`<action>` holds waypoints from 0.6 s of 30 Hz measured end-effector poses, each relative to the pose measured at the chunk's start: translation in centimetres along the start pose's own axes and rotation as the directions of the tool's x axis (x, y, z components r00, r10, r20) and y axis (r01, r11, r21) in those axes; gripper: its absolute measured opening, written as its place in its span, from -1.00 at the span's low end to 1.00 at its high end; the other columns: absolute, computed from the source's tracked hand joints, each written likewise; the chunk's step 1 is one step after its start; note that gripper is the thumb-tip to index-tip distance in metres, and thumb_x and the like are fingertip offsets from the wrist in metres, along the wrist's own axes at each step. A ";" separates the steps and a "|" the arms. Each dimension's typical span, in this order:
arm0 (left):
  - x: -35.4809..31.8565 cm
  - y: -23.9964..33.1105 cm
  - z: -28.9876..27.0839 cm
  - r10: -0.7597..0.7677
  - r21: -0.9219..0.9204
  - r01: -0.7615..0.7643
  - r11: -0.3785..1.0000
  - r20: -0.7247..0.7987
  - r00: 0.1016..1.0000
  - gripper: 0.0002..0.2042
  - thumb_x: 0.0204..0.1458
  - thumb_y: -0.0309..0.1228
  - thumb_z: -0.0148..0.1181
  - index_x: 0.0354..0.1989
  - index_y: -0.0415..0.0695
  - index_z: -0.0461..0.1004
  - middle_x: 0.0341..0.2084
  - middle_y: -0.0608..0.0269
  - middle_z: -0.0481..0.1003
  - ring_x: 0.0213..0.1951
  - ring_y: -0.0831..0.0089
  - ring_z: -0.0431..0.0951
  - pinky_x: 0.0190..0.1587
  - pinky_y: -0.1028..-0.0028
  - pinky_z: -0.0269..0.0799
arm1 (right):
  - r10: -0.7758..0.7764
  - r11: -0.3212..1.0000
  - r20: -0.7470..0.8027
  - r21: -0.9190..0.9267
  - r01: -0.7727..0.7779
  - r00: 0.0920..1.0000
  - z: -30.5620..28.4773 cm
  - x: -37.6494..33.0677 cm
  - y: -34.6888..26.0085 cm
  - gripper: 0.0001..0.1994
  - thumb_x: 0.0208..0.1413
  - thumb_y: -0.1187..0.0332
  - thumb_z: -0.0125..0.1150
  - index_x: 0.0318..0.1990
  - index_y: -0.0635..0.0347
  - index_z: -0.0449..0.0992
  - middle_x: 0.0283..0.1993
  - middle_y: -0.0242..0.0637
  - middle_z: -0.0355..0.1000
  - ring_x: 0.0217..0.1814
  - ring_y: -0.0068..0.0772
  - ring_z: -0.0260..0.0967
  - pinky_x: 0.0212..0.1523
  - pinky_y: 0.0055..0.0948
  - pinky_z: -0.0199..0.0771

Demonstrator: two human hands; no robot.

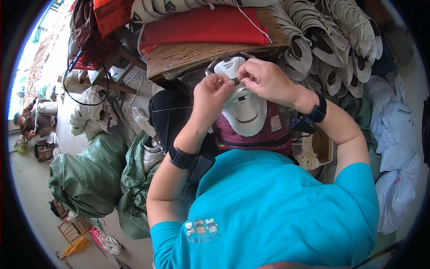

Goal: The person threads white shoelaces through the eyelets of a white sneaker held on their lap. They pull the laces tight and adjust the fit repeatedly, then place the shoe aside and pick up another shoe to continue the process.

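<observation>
Your left hand (214, 92) and right hand (264, 80) both pinch, fingers closed, the top edge of the white shoe upper (242, 105), held over your lap, wooden bench (197, 56) at 12 o'clock.

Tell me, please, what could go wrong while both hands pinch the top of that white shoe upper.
The thin thread running left from the left hand looks taut, so it might snag or snap. The white shoe upper is held only at its top edge by the left hand and right hand, so it could slip onto the lap.
</observation>
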State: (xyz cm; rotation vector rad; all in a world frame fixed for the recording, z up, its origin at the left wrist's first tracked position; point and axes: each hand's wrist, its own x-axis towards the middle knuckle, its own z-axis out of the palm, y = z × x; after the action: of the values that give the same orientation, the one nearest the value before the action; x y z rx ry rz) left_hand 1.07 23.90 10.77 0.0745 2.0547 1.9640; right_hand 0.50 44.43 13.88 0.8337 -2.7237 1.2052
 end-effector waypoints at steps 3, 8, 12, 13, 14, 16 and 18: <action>-0.2 -0.8 0.2 0.047 0.060 -0.044 0.997 -0.042 0.998 -0.93 0.12 -0.55 0.23 -0.26 -0.23 0.51 -0.54 0.57 0.37 -0.51 0.82 0.26 -0.48 0.72 0.16 | -0.044 0.999 0.039 0.023 0.043 0.998 -0.4 0.4 0.7 -0.90 0.06 0.45 0.19 -0.26 0.18 0.46 -0.28 -0.15 0.46 -0.23 -0.04 0.48 -0.24 -0.18 0.49; 0.0 -0.6 0.8 0.133 0.127 -0.118 0.985 -0.120 0.984 -0.89 0.04 -0.57 0.28 -0.26 -0.23 0.52 -0.59 0.60 0.29 -0.53 0.82 0.19 -0.49 0.71 0.13 | -0.055 0.995 -0.032 -0.083 0.053 0.998 0.6 0.8 0.7 -0.84 0.04 0.53 0.26 -0.24 0.23 0.41 -0.30 -0.20 0.44 -0.33 -0.21 0.47 -0.33 -0.34 0.48; -0.1 0.0 0.6 0.137 0.188 -0.114 0.976 -0.117 0.984 -0.89 0.04 -0.57 0.27 -0.26 -0.23 0.51 -0.60 0.60 0.28 -0.54 0.82 0.18 -0.51 0.70 0.11 | -0.143 0.963 0.009 -0.230 0.142 0.990 0.5 1.0 0.5 -0.79 0.03 0.52 0.27 -0.21 0.20 0.38 -0.29 -0.18 0.45 -0.30 -0.14 0.48 -0.30 -0.28 0.50; -0.1 -0.1 0.7 0.139 0.189 -0.114 0.975 -0.127 0.982 -0.89 0.04 -0.57 0.27 -0.26 -0.23 0.51 -0.60 0.60 0.28 -0.54 0.82 0.18 -0.51 0.70 0.11 | -0.172 0.953 0.025 -0.249 0.173 0.985 0.5 1.1 0.5 -0.78 0.03 0.52 0.27 -0.19 0.19 0.37 -0.29 -0.18 0.46 -0.29 -0.13 0.49 -0.29 -0.26 0.50; -0.1 -0.2 0.7 0.141 0.191 -0.114 0.975 -0.136 0.981 -0.88 0.04 -0.56 0.27 -0.25 -0.24 0.51 -0.60 0.59 0.28 -0.55 0.82 0.18 -0.51 0.70 0.11 | -0.138 0.968 0.033 -0.206 0.142 0.990 0.4 1.3 0.6 -0.77 0.02 0.52 0.26 -0.19 0.19 0.37 -0.29 -0.19 0.46 -0.29 -0.13 0.49 -0.28 -0.26 0.50; 0.0 -0.4 0.8 0.154 0.198 -0.124 0.972 -0.147 0.977 -0.88 0.04 -0.56 0.27 -0.25 -0.24 0.51 -0.60 0.59 0.28 -0.55 0.81 0.18 -0.51 0.69 0.11 | -0.071 0.989 0.055 -0.125 0.078 0.996 0.1 1.7 0.9 -0.76 0.02 0.53 0.26 -0.17 0.19 0.37 -0.28 -0.19 0.46 -0.27 -0.13 0.50 -0.27 -0.25 0.51; -0.2 -0.6 0.9 0.170 0.212 -0.135 0.968 -0.154 0.973 -0.88 0.04 -0.57 0.27 -0.25 -0.25 0.51 -0.60 0.59 0.28 -0.56 0.81 0.18 -0.52 0.69 0.12 | -0.019 0.993 0.031 -0.119 0.023 0.999 -0.3 1.4 0.2 -0.77 0.03 0.52 0.25 -0.17 0.20 0.37 -0.28 -0.19 0.47 -0.26 -0.13 0.50 -0.26 -0.25 0.51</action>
State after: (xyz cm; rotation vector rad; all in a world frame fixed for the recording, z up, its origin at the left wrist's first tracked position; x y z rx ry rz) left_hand 1.61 24.71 10.21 0.1145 2.4215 1.9013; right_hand -0.89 44.09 14.31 0.8703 -2.7705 1.0229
